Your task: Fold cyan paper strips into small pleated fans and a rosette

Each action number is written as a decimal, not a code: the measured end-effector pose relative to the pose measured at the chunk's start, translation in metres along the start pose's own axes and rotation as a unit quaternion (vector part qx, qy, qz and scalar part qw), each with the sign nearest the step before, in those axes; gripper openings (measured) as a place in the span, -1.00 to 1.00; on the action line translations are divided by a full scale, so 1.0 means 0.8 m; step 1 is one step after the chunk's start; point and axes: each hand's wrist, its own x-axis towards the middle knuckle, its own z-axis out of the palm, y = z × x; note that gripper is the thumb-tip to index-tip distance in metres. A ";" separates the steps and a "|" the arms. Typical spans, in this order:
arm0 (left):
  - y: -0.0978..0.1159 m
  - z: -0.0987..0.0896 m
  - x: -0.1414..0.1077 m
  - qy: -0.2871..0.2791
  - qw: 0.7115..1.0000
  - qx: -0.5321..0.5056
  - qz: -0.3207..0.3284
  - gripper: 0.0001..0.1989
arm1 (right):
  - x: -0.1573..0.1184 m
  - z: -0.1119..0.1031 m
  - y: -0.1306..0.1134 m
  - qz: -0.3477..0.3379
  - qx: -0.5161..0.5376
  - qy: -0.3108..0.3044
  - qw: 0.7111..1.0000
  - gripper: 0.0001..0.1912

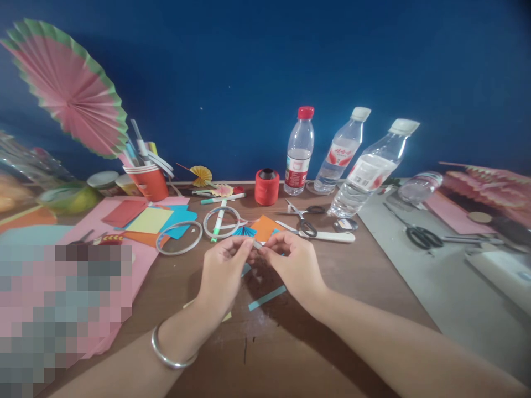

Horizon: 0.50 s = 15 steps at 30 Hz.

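My left hand (pixel 226 268) and my right hand (pixel 294 262) meet over the middle of the brown table (pixel 298 359). Both are closed, thumbs and fingertips pinching a small pale piece (pixel 257 245) between them; it is too small to name. A blue folded paper fan (pixel 245 231) lies just beyond my left fingers, and orange paper (pixel 264 226) is behind the fingertips. Below my right hand lies a blue paper strip (pixel 267 298). Small yellow scraps (pixel 227 317) are partly hidden by my left wrist.
Behind are red thread (pixel 266 188), tape rings (pixel 221 222), black scissors (pixel 307 220), a white-handled tool (pixel 332 236) and bottles (pixel 299 157). Coloured papers (pixel 150 220) and a red cup (pixel 150 182) stand left; more scissors (pixel 423 237) lie on a grey mat (pixel 398 260) at right.
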 end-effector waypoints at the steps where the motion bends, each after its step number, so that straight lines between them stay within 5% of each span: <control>1: 0.001 0.000 0.000 0.000 1.000 -0.001 -0.001 -0.84 | 0.000 0.000 0.000 0.001 0.000 0.000 1.000 -0.90; 15: 0.000 0.001 0.000 0.011 1.000 0.011 0.016 -0.87 | 0.003 -0.001 -0.002 0.023 0.017 -0.021 0.999 -0.91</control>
